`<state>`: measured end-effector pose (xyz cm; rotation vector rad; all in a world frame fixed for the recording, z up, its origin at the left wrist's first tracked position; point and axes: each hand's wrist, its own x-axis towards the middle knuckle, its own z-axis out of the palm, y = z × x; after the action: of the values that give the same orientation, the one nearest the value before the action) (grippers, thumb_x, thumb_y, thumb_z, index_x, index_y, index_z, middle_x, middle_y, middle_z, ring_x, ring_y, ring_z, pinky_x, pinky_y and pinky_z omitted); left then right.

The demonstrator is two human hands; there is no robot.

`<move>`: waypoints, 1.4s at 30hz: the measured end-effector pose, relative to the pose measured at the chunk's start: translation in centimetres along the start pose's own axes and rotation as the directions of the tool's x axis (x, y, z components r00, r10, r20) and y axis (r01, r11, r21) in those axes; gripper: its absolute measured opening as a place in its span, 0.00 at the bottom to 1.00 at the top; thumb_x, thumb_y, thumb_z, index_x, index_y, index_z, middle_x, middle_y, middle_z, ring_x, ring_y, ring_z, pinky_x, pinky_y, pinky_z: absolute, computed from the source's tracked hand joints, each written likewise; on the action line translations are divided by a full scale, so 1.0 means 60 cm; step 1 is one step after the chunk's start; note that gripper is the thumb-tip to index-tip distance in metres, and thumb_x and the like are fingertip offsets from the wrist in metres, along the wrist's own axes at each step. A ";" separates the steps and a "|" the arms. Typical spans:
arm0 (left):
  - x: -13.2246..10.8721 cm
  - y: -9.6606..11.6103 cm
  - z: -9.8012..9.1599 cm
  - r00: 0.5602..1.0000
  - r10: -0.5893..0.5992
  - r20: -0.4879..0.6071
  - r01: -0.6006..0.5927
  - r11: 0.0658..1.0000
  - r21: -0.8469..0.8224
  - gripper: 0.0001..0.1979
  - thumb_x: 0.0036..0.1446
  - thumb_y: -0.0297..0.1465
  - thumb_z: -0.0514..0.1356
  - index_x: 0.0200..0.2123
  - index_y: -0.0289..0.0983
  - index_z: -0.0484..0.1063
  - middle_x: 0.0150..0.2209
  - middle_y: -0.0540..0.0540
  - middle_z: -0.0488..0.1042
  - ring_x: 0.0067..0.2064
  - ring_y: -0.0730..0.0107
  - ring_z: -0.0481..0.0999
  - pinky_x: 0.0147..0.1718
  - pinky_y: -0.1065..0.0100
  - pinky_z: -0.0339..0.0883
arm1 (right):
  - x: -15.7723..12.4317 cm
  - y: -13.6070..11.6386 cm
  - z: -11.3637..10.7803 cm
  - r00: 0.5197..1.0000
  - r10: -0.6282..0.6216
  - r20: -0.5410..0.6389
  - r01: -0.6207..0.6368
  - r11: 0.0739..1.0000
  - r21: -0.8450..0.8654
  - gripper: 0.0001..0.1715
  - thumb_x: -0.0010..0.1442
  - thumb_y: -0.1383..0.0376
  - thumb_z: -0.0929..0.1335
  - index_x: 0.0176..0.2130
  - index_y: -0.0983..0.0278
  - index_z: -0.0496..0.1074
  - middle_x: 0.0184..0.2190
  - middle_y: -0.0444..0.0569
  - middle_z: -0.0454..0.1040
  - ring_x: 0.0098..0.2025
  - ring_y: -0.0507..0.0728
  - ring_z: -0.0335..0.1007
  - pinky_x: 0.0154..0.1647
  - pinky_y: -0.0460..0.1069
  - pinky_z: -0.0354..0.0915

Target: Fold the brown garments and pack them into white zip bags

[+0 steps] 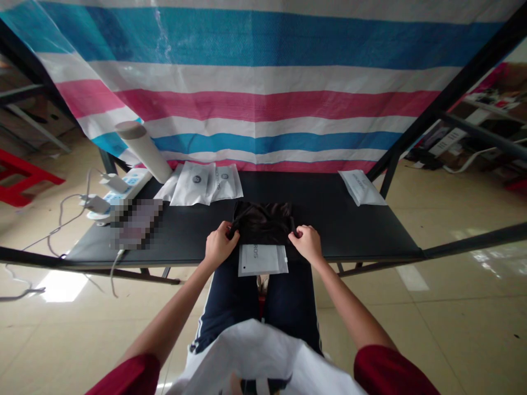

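The left hand at 8 o'clock and the right hand at 4 o'clock each pinch a near corner of the dark garment, fingers closed on cloth. It lies at the table's 6 o'clock edge. This looks like folding. To fit the white pouch just below, it would need a tighter, flatter fold.

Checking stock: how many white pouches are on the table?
5 pouches: three overlapping back left, one back right, one at the front edge by the cloth. Others may hide under the overlap.
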<state>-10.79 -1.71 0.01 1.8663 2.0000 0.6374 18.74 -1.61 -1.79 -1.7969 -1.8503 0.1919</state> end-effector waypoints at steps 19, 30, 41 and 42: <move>0.074 -0.029 -0.017 0.990 -0.085 0.113 0.091 0.995 -0.049 0.30 0.54 0.54 0.57 0.50 0.38 0.69 0.42 0.43 0.77 0.40 0.60 0.75 0.35 0.65 0.64 | 0.077 0.045 -0.019 0.936 0.197 0.292 -0.269 0.935 0.231 0.31 0.54 0.44 0.70 0.47 0.63 0.73 0.34 0.49 0.80 0.35 0.57 0.77 0.33 0.47 0.64; 0.122 -0.031 0.017 0.993 0.011 0.120 -0.015 0.999 0.031 0.18 0.44 0.37 0.64 0.40 0.38 0.76 0.40 0.40 0.75 0.46 0.52 0.72 0.43 0.61 0.64 | 0.116 0.038 0.023 0.948 0.194 0.253 -0.240 0.957 0.163 0.29 0.40 0.63 0.79 0.44 0.63 0.77 0.38 0.51 0.81 0.39 0.61 0.79 0.37 0.50 0.69; 0.101 -0.038 0.028 0.989 0.052 0.135 -0.019 0.971 -0.239 0.12 0.45 0.30 0.58 0.36 0.36 0.71 0.29 0.50 0.72 0.34 0.67 0.72 0.34 0.68 0.65 | 0.108 0.054 0.038 0.957 0.122 0.263 -0.201 0.933 0.297 0.11 0.46 0.68 0.73 0.34 0.63 0.78 0.30 0.46 0.80 0.32 0.56 0.75 0.33 0.47 0.65; 0.099 -0.038 0.029 0.988 0.073 0.135 -0.025 0.944 -0.328 0.12 0.44 0.30 0.58 0.35 0.36 0.71 0.29 0.51 0.72 0.33 0.68 0.72 0.33 0.69 0.65 | 0.106 0.054 0.037 0.960 0.109 0.259 -0.189 0.933 0.307 0.10 0.46 0.68 0.73 0.33 0.63 0.78 0.29 0.46 0.79 0.31 0.55 0.74 0.33 0.47 0.65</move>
<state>-12.31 4.28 -2.33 1.7136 1.6454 0.7696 20.83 5.40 -3.39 -1.7334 -1.7093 0.7603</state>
